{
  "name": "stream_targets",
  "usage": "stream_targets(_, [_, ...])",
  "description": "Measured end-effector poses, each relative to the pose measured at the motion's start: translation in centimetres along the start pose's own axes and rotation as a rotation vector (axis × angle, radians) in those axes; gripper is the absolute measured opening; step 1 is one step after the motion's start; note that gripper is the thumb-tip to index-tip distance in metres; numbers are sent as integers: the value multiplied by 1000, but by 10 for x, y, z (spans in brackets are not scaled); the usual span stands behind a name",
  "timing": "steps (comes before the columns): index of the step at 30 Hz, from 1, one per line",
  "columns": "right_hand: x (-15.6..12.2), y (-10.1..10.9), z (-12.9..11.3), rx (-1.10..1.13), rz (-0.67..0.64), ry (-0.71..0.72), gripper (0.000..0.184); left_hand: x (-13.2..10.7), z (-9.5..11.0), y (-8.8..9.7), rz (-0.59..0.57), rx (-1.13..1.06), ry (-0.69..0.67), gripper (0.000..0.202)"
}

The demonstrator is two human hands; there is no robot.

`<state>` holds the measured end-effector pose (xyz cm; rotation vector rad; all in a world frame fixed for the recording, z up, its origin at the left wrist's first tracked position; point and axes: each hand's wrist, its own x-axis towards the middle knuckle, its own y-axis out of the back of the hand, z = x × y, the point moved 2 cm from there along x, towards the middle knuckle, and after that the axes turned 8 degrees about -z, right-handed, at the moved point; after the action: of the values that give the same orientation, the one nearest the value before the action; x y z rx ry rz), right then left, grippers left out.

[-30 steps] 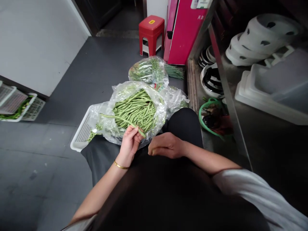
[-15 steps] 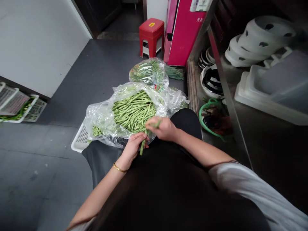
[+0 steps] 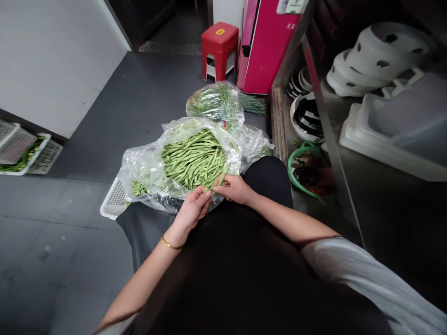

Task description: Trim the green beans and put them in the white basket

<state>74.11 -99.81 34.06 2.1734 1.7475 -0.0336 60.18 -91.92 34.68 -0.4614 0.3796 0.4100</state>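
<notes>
A clear plastic bag [image 3: 146,167] full of long green beans [image 3: 192,160] lies open in front of my knees, partly on a white slotted tray [image 3: 113,202]. My left hand [image 3: 192,209], with a gold bangle at the wrist, is closed on the near end of one green bean. My right hand [image 3: 234,189] pinches the same bean [image 3: 223,172] a little higher up, at the bag's near edge. Both hands almost touch each other above my dark lap.
A second bag of greens [image 3: 213,102] lies beyond the first, by a red stool [image 3: 220,46] and a pink cabinet [image 3: 267,46]. A steel shelf [image 3: 314,139] on the right holds bowls and white trays. White baskets [image 3: 24,153] sit at far left.
My left hand pulled one bean from the bag toward my lap. My right hand came up from my lap to grip it, and both hands now hold it at the bag's edge.
</notes>
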Motion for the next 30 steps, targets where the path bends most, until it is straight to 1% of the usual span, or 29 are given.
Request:
stream_targets(2, [0,1,2,-10,1,-28,26,-2,4,3,42,196,-115,23])
stream_targets(5, [-2,0,3,9,-6,-83,24,-4,10,7,89,551,-318,10])
stream_targets(7, [-5,-3,3,122,-31,-98,25,-5,9,8,76,716,-396,6])
stream_targets(8, [-8,-4,2,230,-74,-84,27,-5,7,9,53,764,-411,6])
stream_targets(9, [-11,-6,-1,366,-142,-54,31,-4,5,10,29,790,-415,6])
stream_targets(10, [-15,-8,-5,505,-256,-14,35,-4,3,11,7,793,-413,6])
stream_targets(11, [-20,-10,-9,615,-430,27,38,-4,1,12,-14,774,-402,6])
stream_targets(12, [-25,-13,-14,678,-636,56,40,-4,-1,14,-22,724,-383,6])
stream_targets(13, [-30,-15,-18,691,-824,64,40,-4,-1,15,-18,638,-360,7])
stream_targets(14, [-32,-17,-20,662,-952,50,39,-4,-1,17,-7,520,-339,9])
stream_targets(15, [-31,-19,-19,603,-999,20,37,-5,0,17,3,383,-322,12])
stream_targets(16, [-28,-20,-17,526,-957,-16,33,-6,2,17,12,255,-308,16])
stream_targets(17, [-23,-22,-14,434,-845,-44,30,-7,5,15,22,167,-294,20])
stream_targets(18, [-17,-23,-11,327,-710,-55,28,-7,8,13,33,140,-283,24])
stream_targets(19, [-12,-24,-8,202,-597,-49,26,-8,11,11,45,172,-272,27])
stream_targets(20, [-9,-26,-8,71,-519,-22,24,-7,13,8,63,238,-262,27])
stream_targets(22, [-7,-27,-11,-190,-437,65,26,-6,16,6,116,348,-257,22])
stream_targets(24, [-11,-21,-20,-464,-354,131,32,-5,17,7,160,357,-268,18])
stream_targets(25, [-14,-16,-24,-598,-281,147,34,-5,17,8,163,355,-267,16])
stream_targets(26, [-17,-10,-29,-716,-197,163,36,-6,17,10,141,370,-262,15])
stream_targets(27, [-21,-4,-33,-814,-128,185,36,-7,18,10,89,407,-254,13])
stream_targets(28, [-24,1,-37,-888,-104,221,34,-8,19,10,17,459,-246,12])
stream_targets(29, [-26,3,-38,-942,-127,263,30,-10,20,8,-58,519,-242,12])
stream_targets(30, [-27,4,-38,-973,-190,305,25,-11,21,6,-122,578,-247,12])
